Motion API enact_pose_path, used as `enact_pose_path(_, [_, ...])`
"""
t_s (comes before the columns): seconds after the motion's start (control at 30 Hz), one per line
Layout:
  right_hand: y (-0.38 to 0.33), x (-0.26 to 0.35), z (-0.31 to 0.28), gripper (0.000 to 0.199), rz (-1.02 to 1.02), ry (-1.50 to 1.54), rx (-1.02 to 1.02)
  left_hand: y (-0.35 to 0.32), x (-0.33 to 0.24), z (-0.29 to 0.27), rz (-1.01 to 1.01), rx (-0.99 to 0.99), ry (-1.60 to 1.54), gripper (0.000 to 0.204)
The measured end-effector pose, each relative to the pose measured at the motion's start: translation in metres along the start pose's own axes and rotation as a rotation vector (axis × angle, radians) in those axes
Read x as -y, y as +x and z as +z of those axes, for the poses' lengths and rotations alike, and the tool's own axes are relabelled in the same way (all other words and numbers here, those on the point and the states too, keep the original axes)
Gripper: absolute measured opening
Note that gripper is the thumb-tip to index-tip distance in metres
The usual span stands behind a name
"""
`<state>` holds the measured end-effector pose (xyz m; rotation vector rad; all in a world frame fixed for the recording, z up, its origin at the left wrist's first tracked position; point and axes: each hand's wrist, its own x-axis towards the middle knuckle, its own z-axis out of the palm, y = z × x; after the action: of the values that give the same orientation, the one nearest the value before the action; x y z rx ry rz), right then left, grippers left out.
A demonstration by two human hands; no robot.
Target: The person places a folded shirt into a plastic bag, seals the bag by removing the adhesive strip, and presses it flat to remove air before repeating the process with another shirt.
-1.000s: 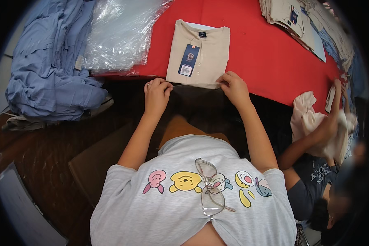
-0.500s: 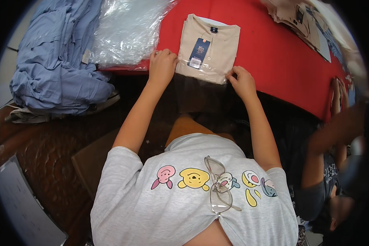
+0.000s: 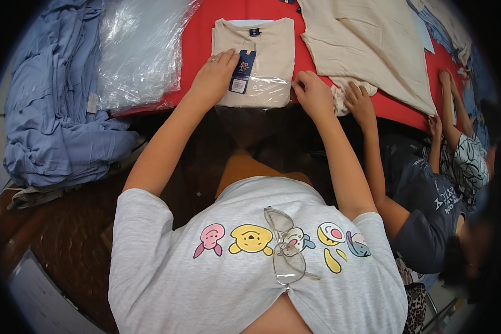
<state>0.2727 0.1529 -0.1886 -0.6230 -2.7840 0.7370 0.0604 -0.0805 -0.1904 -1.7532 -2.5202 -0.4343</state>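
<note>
A folded beige shirt lies on the red-covered table in front of me, its collar pointing away. A dark blue hang tag rests on its front. The near part of the shirt is inside a clear plastic bag, whose mouth crosses the shirt below its middle; the bag's near end hangs past the table edge. My left hand lies on the shirt's left side beside the tag, fingers stretched out. At the near right corner, my right hand has its thumb and finger closed on the bag's edge.
A stack of clear plastic bags lies to the left, beside a heap of blue garments overhanging the table edge. On the right, a co-worker's hand touches a spread beige garment. Another person's arms reach in farther right.
My left hand has moved up from the bag's edge onto the shirt. My right hand stays at the right corner. A co-worker's beige garment now lies spread at the right.
</note>
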Motion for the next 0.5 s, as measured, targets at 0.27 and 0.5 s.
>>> enact_pose_path(0.27, [0.016, 0.006, -0.025, 0.013, 0.078, 0.141, 0.108, -0.029, 0.030, -0.023, -0.284, 0.071, -0.481, 0.035])
enact_pose_path(0.5, [0.032, -0.003, -0.014, 0.012, -0.116, 0.195, 0.050, -0.029, 0.041, -0.022, -0.185, 0.056, -0.439, 0.020])
